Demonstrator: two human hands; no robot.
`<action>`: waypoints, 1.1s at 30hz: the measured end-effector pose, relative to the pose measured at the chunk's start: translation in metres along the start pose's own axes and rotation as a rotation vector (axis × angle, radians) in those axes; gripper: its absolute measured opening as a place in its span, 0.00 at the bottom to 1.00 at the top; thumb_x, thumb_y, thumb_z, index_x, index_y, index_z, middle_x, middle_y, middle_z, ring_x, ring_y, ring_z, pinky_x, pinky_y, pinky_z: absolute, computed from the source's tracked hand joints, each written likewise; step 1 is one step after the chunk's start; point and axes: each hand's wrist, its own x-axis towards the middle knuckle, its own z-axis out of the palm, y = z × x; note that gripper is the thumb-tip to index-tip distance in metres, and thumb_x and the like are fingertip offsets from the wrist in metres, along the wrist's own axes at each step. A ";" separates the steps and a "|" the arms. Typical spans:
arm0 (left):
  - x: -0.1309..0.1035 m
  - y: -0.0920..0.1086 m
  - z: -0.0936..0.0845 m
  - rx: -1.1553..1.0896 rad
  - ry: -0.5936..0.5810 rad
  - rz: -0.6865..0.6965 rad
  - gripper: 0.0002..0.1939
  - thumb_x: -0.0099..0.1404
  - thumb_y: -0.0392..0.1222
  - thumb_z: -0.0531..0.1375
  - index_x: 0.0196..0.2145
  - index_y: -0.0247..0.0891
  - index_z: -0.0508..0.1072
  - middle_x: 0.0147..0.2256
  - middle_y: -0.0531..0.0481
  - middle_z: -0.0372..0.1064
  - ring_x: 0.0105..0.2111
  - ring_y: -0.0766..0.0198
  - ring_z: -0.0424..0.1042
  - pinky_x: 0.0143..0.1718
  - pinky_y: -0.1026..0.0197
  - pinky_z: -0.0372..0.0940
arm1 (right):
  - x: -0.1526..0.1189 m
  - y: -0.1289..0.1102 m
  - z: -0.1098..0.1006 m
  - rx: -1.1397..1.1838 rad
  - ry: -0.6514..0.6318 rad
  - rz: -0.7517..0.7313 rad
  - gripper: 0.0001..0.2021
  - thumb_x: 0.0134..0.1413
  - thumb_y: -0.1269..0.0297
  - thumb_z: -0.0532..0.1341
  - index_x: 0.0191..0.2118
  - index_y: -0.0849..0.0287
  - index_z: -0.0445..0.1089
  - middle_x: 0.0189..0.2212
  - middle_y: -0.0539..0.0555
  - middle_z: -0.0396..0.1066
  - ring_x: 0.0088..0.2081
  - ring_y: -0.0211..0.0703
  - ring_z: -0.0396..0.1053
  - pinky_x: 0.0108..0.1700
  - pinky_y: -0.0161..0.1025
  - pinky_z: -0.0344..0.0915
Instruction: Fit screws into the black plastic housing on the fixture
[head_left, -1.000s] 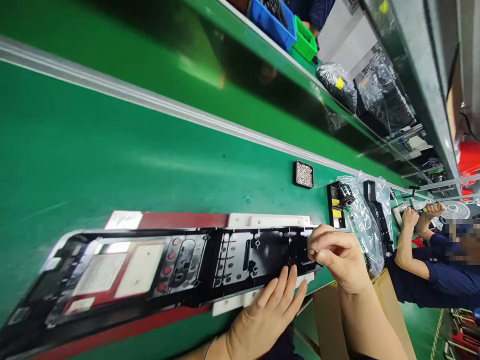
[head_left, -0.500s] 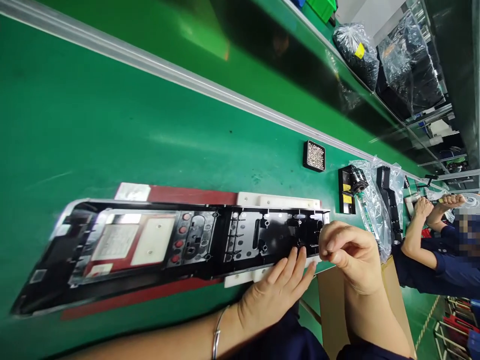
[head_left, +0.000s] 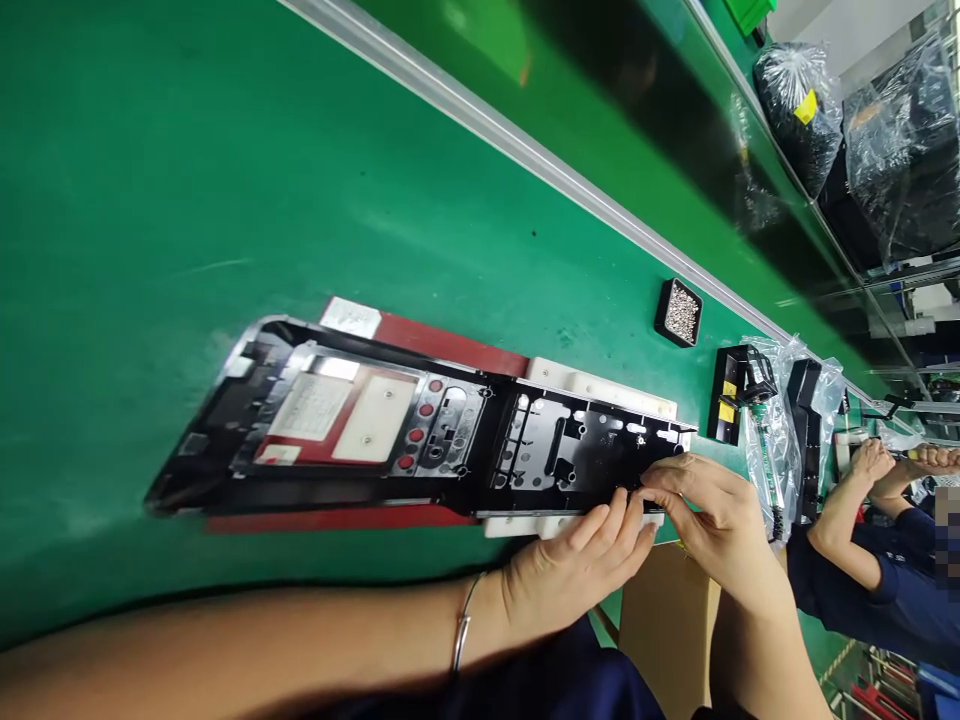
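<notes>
A long black plastic housing lies open side up on a red and white fixture. My left hand rests on its near edge toward the right end, fingers stretched out and close together. Over that same right end, my right hand has thumb and fingertips pinched, close to the left fingertips and low against the housing. Whatever the pinch holds is too small or too hidden to name. A row of red round spots shows in the housing's middle panel, beside a large rectangular opening.
A small black tray of shiny metal pieces stands behind the housing. Farther right lie a black box with yellow labels and a black part on clear plastic. A cardboard box is below the bench edge. A co-worker's hands are at far right.
My right hand has come down onto the housing's right end, its fingertips now beside my left ones. My left hand stays on the near edge. The camera view has shifted and turned.
</notes>
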 end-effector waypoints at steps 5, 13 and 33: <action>-0.002 0.001 0.000 0.002 0.002 0.000 0.20 0.66 0.44 0.49 0.55 0.45 0.64 0.54 0.47 0.63 0.54 0.59 0.61 0.64 0.47 0.34 | -0.001 0.001 0.000 -0.090 -0.058 -0.018 0.10 0.59 0.81 0.54 0.43 0.64 0.65 0.40 0.50 0.65 0.43 0.33 0.63 0.44 0.33 0.63; -0.005 -0.002 -0.002 -0.063 0.106 0.021 0.19 0.65 0.47 0.53 0.53 0.44 0.67 0.56 0.48 0.58 0.55 0.61 0.54 0.60 0.54 0.44 | 0.006 0.001 0.003 -0.068 -0.067 0.018 0.04 0.61 0.76 0.55 0.37 0.65 0.67 0.35 0.52 0.65 0.38 0.33 0.63 0.40 0.33 0.62; -0.004 -0.005 -0.008 -0.063 0.042 0.015 0.17 0.65 0.43 0.51 0.50 0.43 0.69 0.54 0.53 0.61 0.54 0.66 0.54 0.53 0.63 0.54 | -0.013 0.003 0.021 -0.072 0.189 -0.015 0.07 0.54 0.80 0.61 0.38 0.64 0.70 0.37 0.52 0.66 0.41 0.38 0.64 0.42 0.40 0.63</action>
